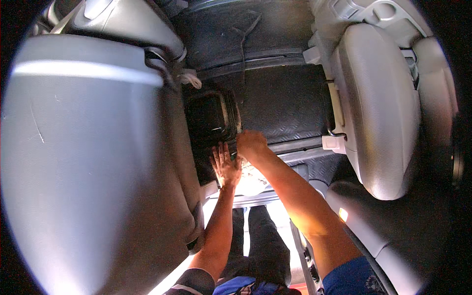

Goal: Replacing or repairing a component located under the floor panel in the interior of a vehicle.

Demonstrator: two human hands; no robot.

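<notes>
Inside a vehicle, both my arms reach over the door sill to the dark textured floor covering (285, 108). My left hand (226, 168) rests palm down with its fingers spread, just below a squarish black recess with a raised, worn rim (226, 110). Beside it to the right, my right hand (251, 146) is curled closed near the rim's lower right corner. Whatever its fingers hold, if anything, is hidden under them. A brightly lit pale patch (252, 178) shows below the hands, too glaring to make out.
A large grey seat (83, 147) fills the left side. On the right stands a light grey seat (381, 113) with metal floor brackets. A pale looped strap (191, 79) hangs by the left seat. A dark thin strip (243, 49) runs along the floor; the door sill (246, 199) lies nearer.
</notes>
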